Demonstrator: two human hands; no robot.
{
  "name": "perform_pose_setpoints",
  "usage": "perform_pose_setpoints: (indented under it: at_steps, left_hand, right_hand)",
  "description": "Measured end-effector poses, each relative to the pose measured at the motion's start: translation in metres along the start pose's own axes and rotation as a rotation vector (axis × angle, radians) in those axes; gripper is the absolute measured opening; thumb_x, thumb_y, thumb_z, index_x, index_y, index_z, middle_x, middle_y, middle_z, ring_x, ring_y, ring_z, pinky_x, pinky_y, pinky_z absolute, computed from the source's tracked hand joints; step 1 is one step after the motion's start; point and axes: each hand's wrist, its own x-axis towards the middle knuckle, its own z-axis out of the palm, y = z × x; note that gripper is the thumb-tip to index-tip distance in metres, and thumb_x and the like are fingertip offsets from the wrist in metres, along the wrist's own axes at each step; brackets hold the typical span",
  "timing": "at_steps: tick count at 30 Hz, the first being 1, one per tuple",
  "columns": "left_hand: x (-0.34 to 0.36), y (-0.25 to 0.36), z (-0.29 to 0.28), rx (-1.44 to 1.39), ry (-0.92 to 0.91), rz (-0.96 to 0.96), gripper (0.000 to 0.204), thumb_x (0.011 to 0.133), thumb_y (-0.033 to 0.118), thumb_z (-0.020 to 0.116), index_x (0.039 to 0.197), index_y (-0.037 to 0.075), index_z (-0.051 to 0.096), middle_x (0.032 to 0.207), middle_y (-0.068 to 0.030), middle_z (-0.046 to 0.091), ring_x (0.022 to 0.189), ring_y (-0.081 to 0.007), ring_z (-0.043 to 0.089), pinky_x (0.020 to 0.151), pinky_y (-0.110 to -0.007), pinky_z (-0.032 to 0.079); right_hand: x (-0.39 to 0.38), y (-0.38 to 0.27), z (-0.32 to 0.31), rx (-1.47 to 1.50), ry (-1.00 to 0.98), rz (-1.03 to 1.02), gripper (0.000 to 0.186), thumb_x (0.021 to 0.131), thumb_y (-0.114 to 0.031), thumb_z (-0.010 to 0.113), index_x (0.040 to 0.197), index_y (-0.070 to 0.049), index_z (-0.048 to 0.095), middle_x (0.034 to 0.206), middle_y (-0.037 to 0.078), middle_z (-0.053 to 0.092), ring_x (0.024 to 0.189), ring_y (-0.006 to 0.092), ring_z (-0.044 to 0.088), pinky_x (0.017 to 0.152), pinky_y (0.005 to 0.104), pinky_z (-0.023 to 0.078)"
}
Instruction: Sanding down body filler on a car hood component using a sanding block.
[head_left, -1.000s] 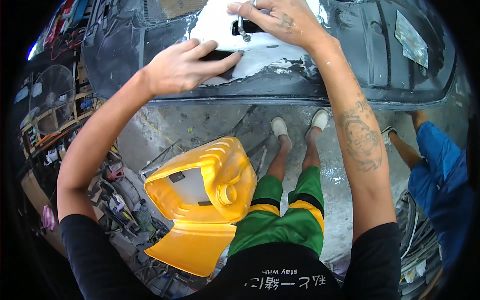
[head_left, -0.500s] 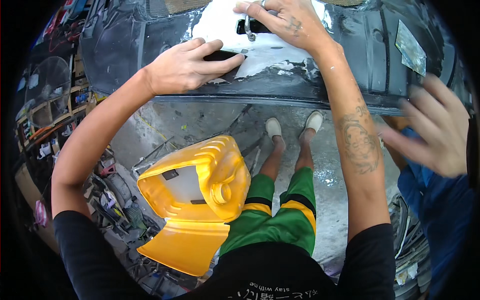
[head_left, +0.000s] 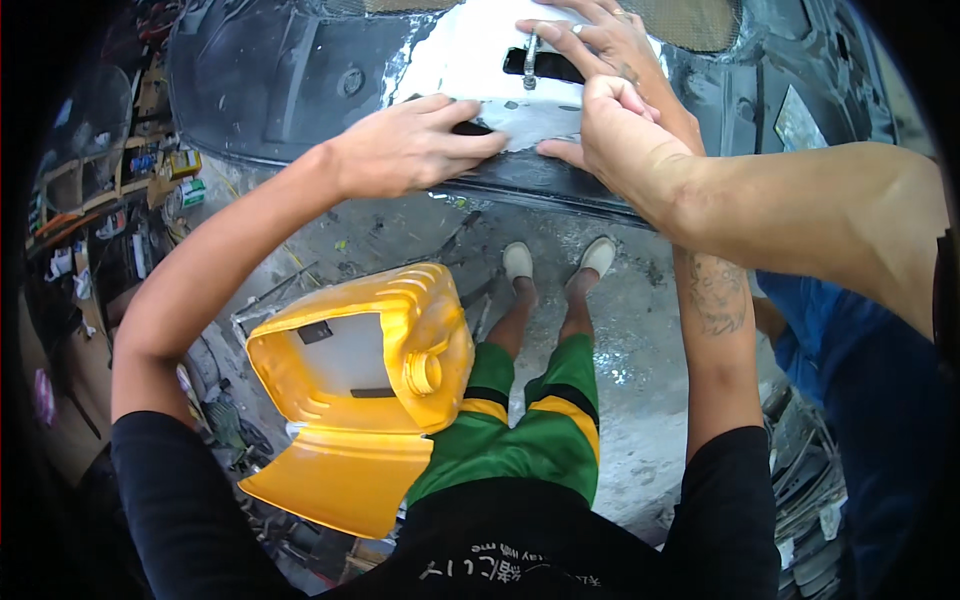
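A large black panel (head_left: 270, 100) with a white patch (head_left: 450, 55) of filler spans the top of the view. My left hand (head_left: 415, 145) presses on the patch's lower left, closed on a black sandpaper sheet (head_left: 472, 128) that is mostly hidden under the fingers. My right hand (head_left: 610, 45) lies on the upper patch with its fingers stretched out. Its fingertips are beside a slim metal rod (head_left: 530, 62), which stands across a dark slot (head_left: 556, 68). Another person's hand (head_left: 630, 125) reaches in from the right, thumb low on the patch, partly covering my right hand.
A cut-open yellow jerrycan (head_left: 440, 310) stands below my left arm, its flap (head_left: 345, 480) hanging down. Cluttered shelving (head_left: 110, 190) lines the left. Stacked dark parts (head_left: 805, 470) are at the lower right. The other person's blue clothing (head_left: 880, 430) is close on the right.
The other person's hand has come from the right edge onto the panel, near my right hand. My left hand keeps hold of the sandpaper. The whole view has shifted slightly.
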Motion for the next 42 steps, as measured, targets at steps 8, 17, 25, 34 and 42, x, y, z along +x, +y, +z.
perform_pose_setpoints:
  at_steps: [8,17,25,34,42]
  left_hand:
    - [-0.029,0.01,-0.029,-0.072,0.073,-0.156,0.04,0.085,0.022,0.07,0.122,0.006,0.071,0.135,0.0023,0.056,0.119,-0.0233,0.052,0.095,-0.034,0.049]
    - [-0.03,0.01,-0.028,-0.113,0.07,-0.184,0.049,0.081,0.017,0.073,0.128,0.005,0.07,0.142,0.001,0.059,0.11,-0.0272,0.057,0.091,-0.037,0.049]
    - [-0.034,0.013,-0.027,-0.122,0.069,-0.205,0.053,0.079,0.017,0.074,0.131,0.006,0.068,0.141,0.0017,0.059,0.109,-0.0268,0.056,0.091,-0.037,0.049]
    - [-0.028,0.019,-0.022,-0.139,0.074,-0.2,0.043,0.081,0.02,0.073,0.121,0.005,0.072,0.135,0.002,0.058,0.117,-0.0248,0.053,0.095,-0.035,0.049]
    - [-0.031,0.021,-0.021,-0.148,0.093,-0.226,0.042,0.081,0.019,0.073,0.12,0.004,0.074,0.134,0.0014,0.059,0.117,-0.0243,0.054,0.093,-0.035,0.05]
  right_hand:
    - [0.023,0.025,0.029,0.717,0.478,0.225,0.033,0.099,-0.031,0.062,0.125,-0.014,0.071,0.132,0.012,0.066,0.124,0.0343,0.058,0.106,0.0489,0.042]
    - [0.013,0.026,0.018,0.691,0.424,0.211,0.036,0.098,-0.03,0.063,0.129,-0.014,0.069,0.137,0.014,0.062,0.128,0.0347,0.055,0.108,0.0472,0.04]
    - [0.009,0.005,-0.018,0.447,0.444,0.134,0.038,0.096,-0.03,0.065,0.13,-0.013,0.068,0.14,0.015,0.06,0.131,0.036,0.051,0.111,0.047,0.037]
    - [0.021,0.021,0.023,0.693,0.419,0.224,0.038,0.096,-0.031,0.065,0.13,-0.013,0.068,0.14,0.015,0.06,0.131,0.0361,0.051,0.111,0.0479,0.037]
    - [0.012,0.024,0.025,0.463,0.431,0.118,0.038,0.098,-0.033,0.065,0.129,-0.013,0.069,0.137,0.015,0.062,0.131,0.0345,0.051,0.111,0.0481,0.037]
